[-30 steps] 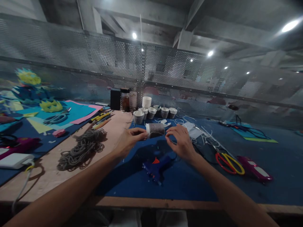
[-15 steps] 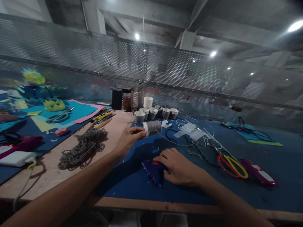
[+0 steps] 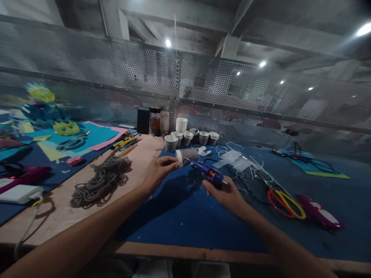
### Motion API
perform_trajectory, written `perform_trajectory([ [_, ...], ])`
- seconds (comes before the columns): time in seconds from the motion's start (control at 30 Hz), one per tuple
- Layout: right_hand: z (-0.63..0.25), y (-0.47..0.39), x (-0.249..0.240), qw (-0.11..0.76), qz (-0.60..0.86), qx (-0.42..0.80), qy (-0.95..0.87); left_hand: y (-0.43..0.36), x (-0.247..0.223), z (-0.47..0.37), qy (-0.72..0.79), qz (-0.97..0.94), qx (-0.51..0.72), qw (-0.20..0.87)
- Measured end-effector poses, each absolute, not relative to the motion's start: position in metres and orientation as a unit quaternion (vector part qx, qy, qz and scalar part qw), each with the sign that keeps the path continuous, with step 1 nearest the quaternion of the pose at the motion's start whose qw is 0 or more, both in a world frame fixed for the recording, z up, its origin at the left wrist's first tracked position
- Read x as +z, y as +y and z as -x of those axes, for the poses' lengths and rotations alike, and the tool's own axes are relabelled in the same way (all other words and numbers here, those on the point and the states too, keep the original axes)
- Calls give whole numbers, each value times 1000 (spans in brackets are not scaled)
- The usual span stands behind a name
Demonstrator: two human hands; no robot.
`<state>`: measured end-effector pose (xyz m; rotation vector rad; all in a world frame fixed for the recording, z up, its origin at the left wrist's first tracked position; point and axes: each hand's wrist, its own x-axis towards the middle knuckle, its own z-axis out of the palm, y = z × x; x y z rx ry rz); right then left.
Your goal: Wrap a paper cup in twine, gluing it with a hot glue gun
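My left hand [image 3: 162,170] pinches the white rim of a small paper cup [image 3: 191,155] wrapped in grey cord, tipped on its side above the blue mat. My right hand [image 3: 224,193] is closed around a blue glue gun [image 3: 207,170]. The gun's nozzle points left and reaches the cup near its rim; whether it touches cannot be made out. Part of the gun's handle is hidden by my fingers. Behind the cup, several grey-wrapped cups [image 3: 171,143] stand in a group, with a white stack of cups [image 3: 181,124] at their back.
A heap of grey cord [image 3: 100,183] lies on the left board. Scissors with red and yellow handles [image 3: 285,204] and a purple device [image 3: 320,212] lie at right. White string and clear scraps [image 3: 232,160] are beyond my right hand. Blue scissors [image 3: 71,143] rest on coloured sheets. A dark-lidded jar [image 3: 155,121] stands behind.
My right hand has lifted the glue gun off the mat and turned its nozzle towards the cup. My left hand still holds the cup in nearly the same place.
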<state>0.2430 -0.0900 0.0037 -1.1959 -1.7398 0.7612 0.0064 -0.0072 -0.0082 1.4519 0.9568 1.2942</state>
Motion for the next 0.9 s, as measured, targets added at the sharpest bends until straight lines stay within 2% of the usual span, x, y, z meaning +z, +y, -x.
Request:
perform_trajectory([
  [0.33,-240,-90,6,455,489,328,-668,-23,2,-16,429,-642,504,386],
  [0.9,-242,-88,4,424,530,217,-701,-32,6,-20,419,-664,498,369],
])
